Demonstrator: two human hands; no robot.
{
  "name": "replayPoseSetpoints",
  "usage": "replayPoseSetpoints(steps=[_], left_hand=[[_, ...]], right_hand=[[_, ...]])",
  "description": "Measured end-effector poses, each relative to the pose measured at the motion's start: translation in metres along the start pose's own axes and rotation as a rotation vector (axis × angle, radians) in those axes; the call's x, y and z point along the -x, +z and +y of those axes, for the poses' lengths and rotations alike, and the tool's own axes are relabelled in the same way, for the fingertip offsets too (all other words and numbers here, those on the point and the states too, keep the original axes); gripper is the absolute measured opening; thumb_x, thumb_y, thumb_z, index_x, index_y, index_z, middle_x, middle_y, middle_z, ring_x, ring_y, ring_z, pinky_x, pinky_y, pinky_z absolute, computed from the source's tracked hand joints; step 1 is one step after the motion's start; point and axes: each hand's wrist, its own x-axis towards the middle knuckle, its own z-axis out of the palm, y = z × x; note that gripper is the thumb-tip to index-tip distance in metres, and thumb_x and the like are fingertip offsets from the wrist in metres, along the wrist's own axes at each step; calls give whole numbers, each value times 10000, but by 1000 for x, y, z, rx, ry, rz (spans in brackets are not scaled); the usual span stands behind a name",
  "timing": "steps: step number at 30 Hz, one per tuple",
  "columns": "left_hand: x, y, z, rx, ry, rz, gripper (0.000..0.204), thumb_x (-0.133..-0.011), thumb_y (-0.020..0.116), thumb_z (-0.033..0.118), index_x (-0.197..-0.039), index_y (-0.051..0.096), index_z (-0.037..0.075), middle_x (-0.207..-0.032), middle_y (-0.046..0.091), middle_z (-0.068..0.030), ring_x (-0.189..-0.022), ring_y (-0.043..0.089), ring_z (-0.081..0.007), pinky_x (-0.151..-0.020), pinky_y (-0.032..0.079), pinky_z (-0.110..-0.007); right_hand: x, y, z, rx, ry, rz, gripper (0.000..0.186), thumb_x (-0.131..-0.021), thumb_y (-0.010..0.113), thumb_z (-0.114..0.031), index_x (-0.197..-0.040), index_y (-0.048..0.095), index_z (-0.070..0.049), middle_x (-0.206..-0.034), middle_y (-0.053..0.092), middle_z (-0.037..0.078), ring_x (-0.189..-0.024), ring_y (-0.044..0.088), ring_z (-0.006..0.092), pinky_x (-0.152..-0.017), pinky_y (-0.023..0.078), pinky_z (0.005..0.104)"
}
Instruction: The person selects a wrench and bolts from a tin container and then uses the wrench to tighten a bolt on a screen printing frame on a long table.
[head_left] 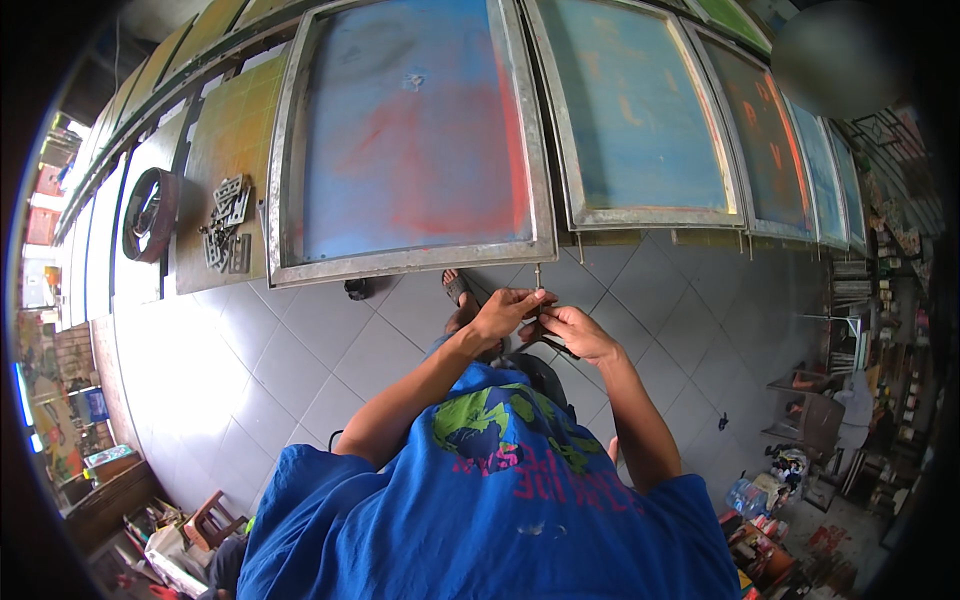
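Note:
My left hand (503, 313) is closed, thumb and fingers pinched together at the near end of a thin metal bolt (538, 275). The bolt sticks out from under the front edge of a large screen-printing frame (410, 257). This frame has a grey metal border and blue mesh with red smears. Just to the right, and almost touching the left, my right hand (582, 333) is closed too. A dark, slim piece (558, 347), perhaps a tool handle, shows below its fingers. What lies between the fingertips is partly hidden.
More framed screens (640, 130) run in a row to the right, with similar bolts below their edges. At left, a roll of brown tape (152, 215) and a pile of metal hinge-like parts (228, 222) lie on boards. Clutter (770, 490) stands at the lower right on grey tiles (680, 300).

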Motion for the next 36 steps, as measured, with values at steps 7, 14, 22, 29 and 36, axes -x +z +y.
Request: replayPoseSetpoints(steps=[7, 14, 22, 29, 36], left_hand=[[-5, -4, 0, 137, -42, -37, 565, -1015, 566, 417, -1336, 575, -47, -1215, 663, -163, -1151, 619, -247, -985, 496, -325], [-18, 10, 7, -15, 40, 358, 408, -871, 776, 323, -1018, 720, -53, -954, 739, -108, -890, 685, -153, -802, 547, -289], [-9, 8, 24, -98, 6, 334, 305, -891, 742, 305, -909, 767, 2, -865, 746, -102, -786, 655, -134, -632, 504, -279], [-17, 1, 10, -292, 155, 275, 348, -934, 654, 377, -979, 785, 58, -957, 744, -134, -879, 657, -199, -821, 513, -345], [-15, 15, 7, -124, 56, 272, 410, -993, 589, 375, -1057, 745, 1, -955, 738, -110, -753, 653, -156, -642, 520, -300]], right_hand=[[-6, -2, 17, 118, -45, 141, 183, -1011, 571, -101, -1062, 658, 52, -1017, 707, 112, -969, 695, 212, -935, 503, 325], [-12, -2, 33, 225, 37, 335, 207, -971, 664, -148, -1048, 652, 43, -913, 698, 97, -864, 714, 201, -811, 543, 302], [-1, 21, 16, -92, -48, 229, 264, -1017, 590, -185, -1118, 619, 58, -953, 718, 126, -886, 704, 194, -861, 558, 330], [-5, 4, 13, 134, -16, 225, 225, -981, 650, -189, -1001, 638, 35, -963, 722, 147, -894, 730, 231, -854, 550, 318], [-9, 10, 28, -45, -11, 306, 238, -984, 648, -198, -1039, 637, 32, -908, 708, 114, -902, 723, 225, -831, 555, 327]])
